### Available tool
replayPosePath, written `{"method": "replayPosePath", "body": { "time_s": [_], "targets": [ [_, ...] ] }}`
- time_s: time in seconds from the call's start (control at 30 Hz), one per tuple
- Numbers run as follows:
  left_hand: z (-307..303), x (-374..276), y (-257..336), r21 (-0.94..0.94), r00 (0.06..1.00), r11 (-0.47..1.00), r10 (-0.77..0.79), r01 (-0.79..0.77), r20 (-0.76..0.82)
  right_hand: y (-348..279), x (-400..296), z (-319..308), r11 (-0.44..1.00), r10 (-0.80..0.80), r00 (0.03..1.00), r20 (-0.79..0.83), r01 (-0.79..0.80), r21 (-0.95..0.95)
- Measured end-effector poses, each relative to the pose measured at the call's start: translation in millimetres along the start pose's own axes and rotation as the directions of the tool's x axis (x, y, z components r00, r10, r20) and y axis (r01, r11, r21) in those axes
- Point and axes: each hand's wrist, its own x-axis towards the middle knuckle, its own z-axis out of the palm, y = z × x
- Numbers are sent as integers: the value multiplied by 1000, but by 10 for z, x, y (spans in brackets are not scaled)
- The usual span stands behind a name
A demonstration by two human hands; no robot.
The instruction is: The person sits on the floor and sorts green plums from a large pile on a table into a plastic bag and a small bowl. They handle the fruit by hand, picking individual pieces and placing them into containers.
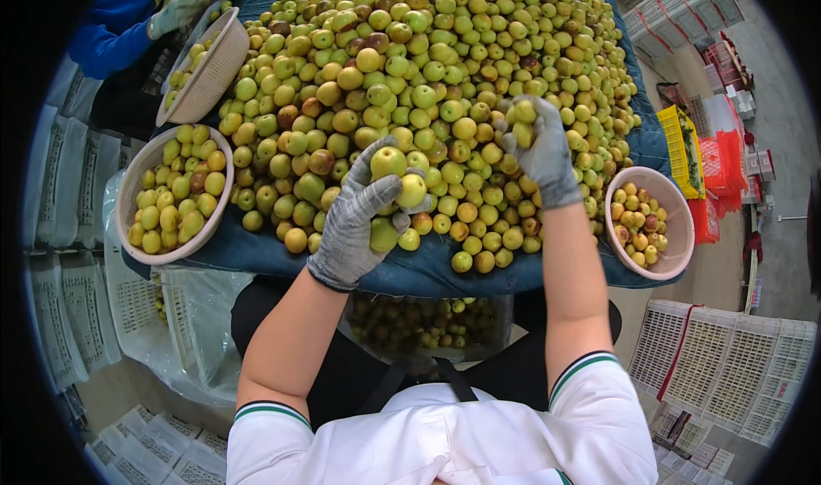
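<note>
A large heap of green and yellow jujube fruits point(423, 93), some with brown patches, covers the padded blue cloth point(442, 273) before me. My left hand point(359, 222), in a grey knit glove, holds several fruits against its palm and fingers at the heap's near edge. Among them a yellow-green fruit point(389, 162) sits uppermost between the fingers. Further right, my right hand point(542, 148), gloved alike and slightly blurred, is raised over the heap with fruits point(523, 122) in its fingers. How many it holds is hard to tell.
Round pink baskets of fruit stand at left point(173, 193) and right point(650, 222); another basket point(202, 68) tilts behind. A co-worker's gloved hand point(179, 13) is at upper left. Below the cloth's edge is a fruit-filled container point(430, 324). White crates point(725, 363) and a yellow crate point(681, 151) stand right.
</note>
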Motion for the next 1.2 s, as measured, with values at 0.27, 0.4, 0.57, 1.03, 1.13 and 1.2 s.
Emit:
{"method": "replayPosePath", "body": {
  "time_s": [0.27, 0.4, 0.57, 1.03, 1.13, 1.2],
  "targets": [
    [248, -480, 167, -39, 996, 996, 74, -77, -58, 644, -633, 577, 146, 99, 992, 80, 65, -987],
    [-59, -1415, 626, -5, 920, 938, 338, -346, -199, 745, -684, 1019, -583, 206, 970, 126, 225, -781],
    [-1696, -2738, 709, 151, 616, 906, 383, -394, -688, 984, -673, 974, -700, 190, 954, 233, 298, -649],
    [-3765, -3720, 70, 507, -159, 859, 511, 69, -845, 672, -1239, 1139, -298, -3, 929, 371, 354, -887],
    [-1680, -3006, 471, 682, 418, 729, 637, -56, -647, 706, -1819, 1684, 138, -144, 786, 601, 618, -774],
    [-785, -2875, 384, 471, 744, 813, 540, -341, -394, 890, -2159, 2071, 61, -178, 620, 764, 782, -620]
  ]
}}
